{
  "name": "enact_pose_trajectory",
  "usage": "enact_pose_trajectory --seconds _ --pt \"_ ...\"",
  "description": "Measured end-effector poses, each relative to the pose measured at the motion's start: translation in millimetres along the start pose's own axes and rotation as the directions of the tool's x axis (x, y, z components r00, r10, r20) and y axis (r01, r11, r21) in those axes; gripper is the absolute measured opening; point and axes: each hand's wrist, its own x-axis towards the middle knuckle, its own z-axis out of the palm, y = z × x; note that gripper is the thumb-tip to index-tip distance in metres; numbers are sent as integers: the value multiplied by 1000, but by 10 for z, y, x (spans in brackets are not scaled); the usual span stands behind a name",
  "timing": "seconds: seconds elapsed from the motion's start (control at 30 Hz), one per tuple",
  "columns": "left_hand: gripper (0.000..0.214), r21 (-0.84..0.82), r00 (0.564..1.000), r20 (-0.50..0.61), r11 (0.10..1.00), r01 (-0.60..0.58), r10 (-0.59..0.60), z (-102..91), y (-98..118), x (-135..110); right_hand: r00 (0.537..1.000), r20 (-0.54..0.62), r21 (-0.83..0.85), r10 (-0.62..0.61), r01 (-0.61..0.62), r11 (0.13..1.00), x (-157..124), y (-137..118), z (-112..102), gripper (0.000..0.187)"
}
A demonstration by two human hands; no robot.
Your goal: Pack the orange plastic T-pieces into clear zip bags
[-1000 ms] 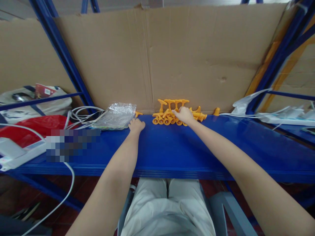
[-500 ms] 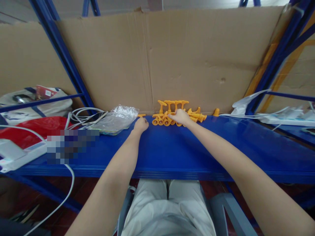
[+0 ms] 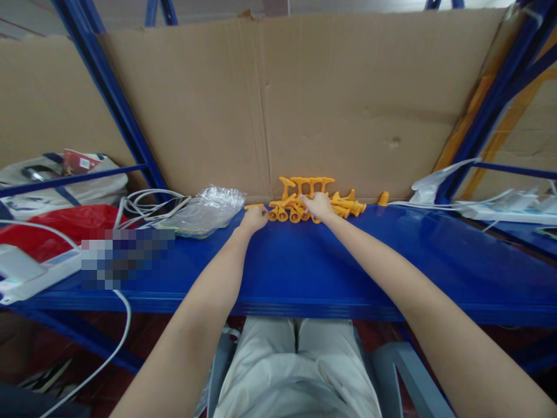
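Observation:
Several orange T-shaped plastic pieces (image 3: 295,215) with round, hollow ends lie side by side against the cardboard, their open ends toward me. Behind them, more of these pieces stand with their crossbars (image 3: 311,180) up. My left hand (image 3: 253,219) is closed at the left end of the row, and an orange T-shaped plastic piece (image 3: 252,206) sticks out beyond its fingers. Over the middle of the row, my right hand (image 3: 319,206) grips the pieces, thumb to the left; its other fingers are mostly hidden. Looser orange pieces (image 3: 349,204) lie to its right.
A clear plastic bag (image 3: 204,210) and white cables (image 3: 145,203) lie left on the blue shelf (image 3: 304,267). A power strip (image 3: 43,273) is at far left. A lone orange piece (image 3: 383,199) stands right. Cardboard (image 3: 348,98) closes off the back.
My left hand has moved slightly right, up to the end of the row, with the orange piece moving along. My right hand has stayed almost in place on the row.

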Motion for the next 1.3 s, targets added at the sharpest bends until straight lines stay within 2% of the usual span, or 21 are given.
enact_pose_trajectory --seconds 0.17,0.3,0.43,0.6,0.67,0.8,0.97,1.03,1.17,1.23,1.3 --pt "34 10 991 68 993 -114 113 -15 41 6 991 125 -127 -41 58 990 23 -47 40 53" --pt "33 6 987 85 991 -135 134 -26 57 -1 987 150 -177 -64 90 980 -16 -97 74 55" --pt "36 -14 993 77 996 -90 91 -65 116 -33 993 106 -238 -57 81 968 -27 -146 124 56" --pt "40 0 998 -3 998 60 -60 -145 244 -93 998 48 -301 -49 62 952 26 -180 200 56" --pt "37 -16 997 -10 997 79 -79 -178 290 -117 997 60 -303 -49 65 951 32 -187 210 56" --pt "38 -75 994 43 992 100 -97 -222 321 -136 994 98 -308 -47 75 949 -10 -208 190 56" --pt "40 0 994 -62 995 95 -95 -186 207 -91 973 211 -289 -99 159 944 -45 -230 174 45" --pt "43 37 996 -48 996 76 -74 -152 152 -80 968 228 -296 -106 172 939 -26 -234 164 41" --pt "50 97 990 111 993 73 -84 -108 115 -109 968 207 -286 -144 200 937 36 -241 30 38" --pt "46 121 980 170 990 78 -99 -109 129 -130 974 149 -261 -172 206 943 77 -229 -114 40" --pt "42 145 978 175 985 92 -117 -121 148 -143 985 45 -242 -167 173 955 140 -177 -298 40"
